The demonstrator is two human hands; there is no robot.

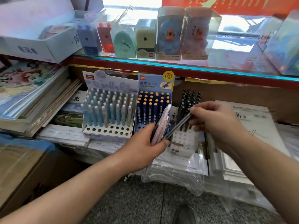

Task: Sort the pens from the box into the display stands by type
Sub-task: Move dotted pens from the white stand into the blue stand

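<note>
Our left hand (pixel 142 146) grips a bundle of pens (pixel 161 125) in front of the blue stand (pixel 154 88), covering its lower right corner. Our right hand (pixel 215 120), just right of that stand, pinches one dark pen (pixel 178 126) whose lower end meets the bundle. A white stand (pixel 106 133) sits to the left of the blue stand, and a rack of black pens (pixel 187 97) to its right.

The bundle of pale pens (pixel 161 125) is smooth glossy plastic; the single dark pen (pixel 178 126) has a duller sheen. The white stand (pixel 106 132) and blue stand (pixel 155 81) are printed card, lightly glossy. Clear shiny plastic boxes (pixel 169 29) stand on a glass shelf (pixel 226 62). Crinkled transparent film (pixel 186 181) covers paper booklets (pixel 186 165). The brown cardboard box (pixel 21 167) is matt; the floor (pixel 145 204) is speckled stone.
</note>
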